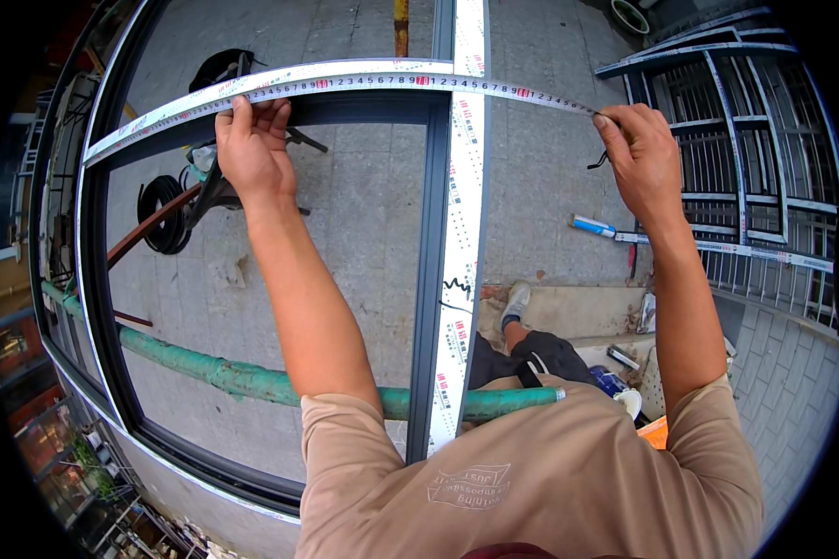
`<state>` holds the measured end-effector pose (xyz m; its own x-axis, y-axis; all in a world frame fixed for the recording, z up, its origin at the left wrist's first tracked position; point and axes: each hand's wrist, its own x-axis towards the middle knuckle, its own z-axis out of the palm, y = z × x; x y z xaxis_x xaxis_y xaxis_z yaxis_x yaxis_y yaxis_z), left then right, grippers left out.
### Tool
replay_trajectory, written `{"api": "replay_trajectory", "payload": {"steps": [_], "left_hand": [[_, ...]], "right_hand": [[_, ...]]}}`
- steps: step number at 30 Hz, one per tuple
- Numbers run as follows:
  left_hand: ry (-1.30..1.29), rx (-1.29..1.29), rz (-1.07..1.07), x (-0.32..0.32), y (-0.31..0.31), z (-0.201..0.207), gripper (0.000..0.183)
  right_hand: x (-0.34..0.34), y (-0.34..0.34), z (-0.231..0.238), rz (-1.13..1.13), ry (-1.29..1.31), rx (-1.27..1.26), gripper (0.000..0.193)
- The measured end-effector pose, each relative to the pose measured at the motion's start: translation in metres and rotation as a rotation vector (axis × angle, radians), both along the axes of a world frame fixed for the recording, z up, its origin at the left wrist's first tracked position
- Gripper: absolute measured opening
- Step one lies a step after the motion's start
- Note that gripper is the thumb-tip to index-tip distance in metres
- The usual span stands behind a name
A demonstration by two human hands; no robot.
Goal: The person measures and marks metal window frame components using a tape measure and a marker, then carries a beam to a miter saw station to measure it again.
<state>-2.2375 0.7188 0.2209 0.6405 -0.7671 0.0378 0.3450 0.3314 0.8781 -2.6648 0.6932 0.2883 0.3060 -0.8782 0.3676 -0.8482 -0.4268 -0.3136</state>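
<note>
Farthest left of the fingers, a coil of black hose (163, 242) lay on the paving, below the left fingertips. Nearer to them, a dark window frame (364, 109) ran its top rail right by the fingertips, white film printed in small red and dark characters along its edge. The left hand (256, 144) was raised at the end of a nearly straight forearm, palm toward the body, its thumb upright at the lower edge of the measuring tape (373, 84), the other fingers curled beside it; whether they pinched the tape I could not tell. From left of those fingers the tape followed the rail to the right fingertips, white with black figures and ticks, some figures set on red. Between the two hands it crossed a post (457, 233), whose white film bore red and dark print and, lower down, a handwritten black scrawl (458, 286). The right hand (645, 154) was bent inward at the wrist, thumb and forefinger pinching the tape's right-hand stretch. Below those fingers lay a blue-and-white labelled tube (593, 226); right of them stood metal grilles (736, 140), their bars carrying printed film
</note>
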Motion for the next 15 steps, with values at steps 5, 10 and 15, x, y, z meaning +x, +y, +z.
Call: {"api": "replay_trajectory", "payload": {"steps": [5, 10, 15], "left_hand": [[-0.011, -0.015, -0.012, 0.0014, -0.0003, -0.0015, 0.018], [-0.001, -0.015, -0.005, 0.001, -0.0003, -0.001, 0.018], [-0.008, -0.015, -0.005, 0.0, -0.0003, -0.0011, 0.018]], "right_hand": [[-0.0001, 0.0009, -0.0003, -0.001, -0.004, -0.005, 0.017], [0.0002, 0.0017, 0.0019, -0.005, 0.003, 0.001, 0.017], [0.0003, 0.0026, -0.0001, -0.014, 0.001, -0.004, 0.018]]}}
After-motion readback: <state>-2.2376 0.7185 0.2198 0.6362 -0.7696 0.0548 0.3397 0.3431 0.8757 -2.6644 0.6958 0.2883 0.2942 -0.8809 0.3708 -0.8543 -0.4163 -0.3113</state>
